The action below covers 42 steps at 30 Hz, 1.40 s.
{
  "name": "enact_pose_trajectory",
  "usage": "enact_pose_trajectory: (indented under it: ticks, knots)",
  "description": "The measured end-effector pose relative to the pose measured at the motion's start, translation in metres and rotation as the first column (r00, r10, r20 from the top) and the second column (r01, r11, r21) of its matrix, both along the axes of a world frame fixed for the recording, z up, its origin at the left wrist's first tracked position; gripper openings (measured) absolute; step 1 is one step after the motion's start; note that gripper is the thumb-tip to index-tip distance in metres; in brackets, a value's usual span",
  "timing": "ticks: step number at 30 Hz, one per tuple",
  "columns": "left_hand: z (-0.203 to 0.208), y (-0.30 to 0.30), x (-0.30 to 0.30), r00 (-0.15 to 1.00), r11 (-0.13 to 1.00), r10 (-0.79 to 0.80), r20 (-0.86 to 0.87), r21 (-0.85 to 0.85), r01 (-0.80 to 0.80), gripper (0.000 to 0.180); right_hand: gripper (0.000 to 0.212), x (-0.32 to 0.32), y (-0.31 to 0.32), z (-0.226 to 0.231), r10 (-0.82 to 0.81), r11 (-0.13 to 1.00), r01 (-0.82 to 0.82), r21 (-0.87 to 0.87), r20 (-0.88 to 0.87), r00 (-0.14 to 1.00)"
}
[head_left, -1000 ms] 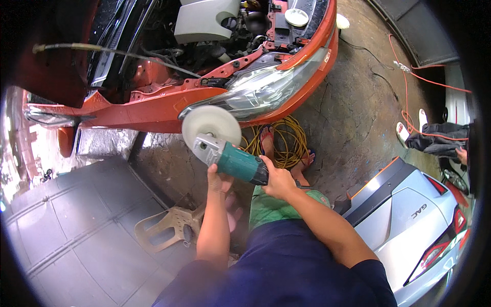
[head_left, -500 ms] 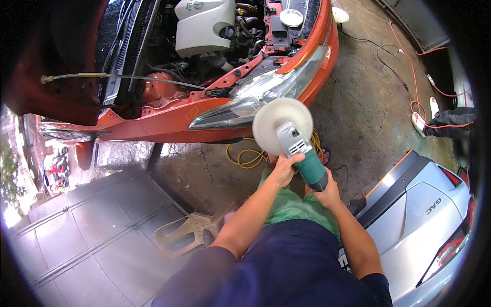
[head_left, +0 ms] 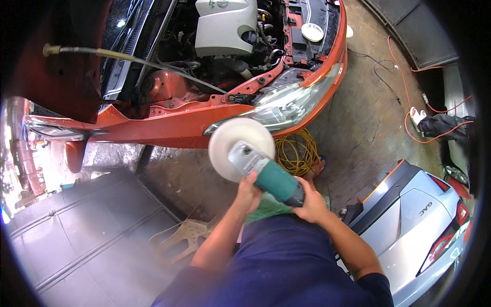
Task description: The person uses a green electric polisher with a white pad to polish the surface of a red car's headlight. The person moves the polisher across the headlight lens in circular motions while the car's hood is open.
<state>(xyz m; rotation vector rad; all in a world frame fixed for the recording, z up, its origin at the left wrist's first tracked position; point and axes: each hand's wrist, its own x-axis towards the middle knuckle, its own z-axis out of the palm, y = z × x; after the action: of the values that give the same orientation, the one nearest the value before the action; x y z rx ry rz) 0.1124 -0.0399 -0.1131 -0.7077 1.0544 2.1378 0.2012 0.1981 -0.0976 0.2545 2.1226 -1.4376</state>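
Observation:
Both my hands grip a green and silver polisher (head_left: 276, 180) with a round whitish pad (head_left: 230, 134) on its head. My left hand (head_left: 249, 193) is closed near the silver gear housing, and my right hand (head_left: 310, 203) wraps the dark rear end of the body. The pad overlaps the lower edge of the orange car's fender (head_left: 179, 125) in the picture; whether it touches the paint I cannot tell. Just beyond it, to the right, lies the car's clear headlight (head_left: 291, 105). The hood is raised, with a prop rod (head_left: 138, 60) across the engine bay.
A coiled yellow cord (head_left: 296, 153) lies on the floor by my foot. At right stands a silver-blue car rear panel (head_left: 404, 215). A beige plastic chair (head_left: 181, 238) is at lower left. A white round lid (head_left: 312, 32) rests on the car's front. Another person's leg (head_left: 442, 125) shows far right.
The polisher has swung left, from in front of the headlight to the fender's edge, with both hands still on it. The view has shifted, showing more of the coiled yellow cord.

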Motion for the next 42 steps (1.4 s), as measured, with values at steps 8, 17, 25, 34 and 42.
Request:
enact_pose_trajectory:
  ticks: [8,17,25,34,42]
  knots:
    - [0.039,0.101,-0.038,0.966,0.941,-0.256,0.031,0.239,0.241,0.065,0.078,-0.003,0.029,0.114,-0.419,0.902,0.432,0.028,0.303,0.856]
    - [0.059,0.082,-0.051,0.949,0.925,-0.272,0.161,0.315,0.212,0.056,0.067,-0.023,-0.023,0.149,-0.515,0.831,0.556,0.007,0.386,0.765]
    - [0.081,0.045,-0.066,0.972,0.955,-0.128,0.198,0.290,0.067,0.058,0.105,-0.054,-0.048,0.180,-0.421,0.872,0.487,-0.055,0.425,0.801]
    - [0.058,0.089,-0.067,0.933,0.904,-0.260,0.249,0.403,0.144,0.090,0.099,-0.045,-0.032,0.175,-0.517,0.824,0.566,-0.025,0.377,0.768]
    - [0.101,0.029,-0.078,0.954,0.958,-0.074,0.290,0.285,-0.012,0.095,0.112,-0.062,-0.051,0.176,-0.290,0.947,0.322,-0.023,0.378,0.879]
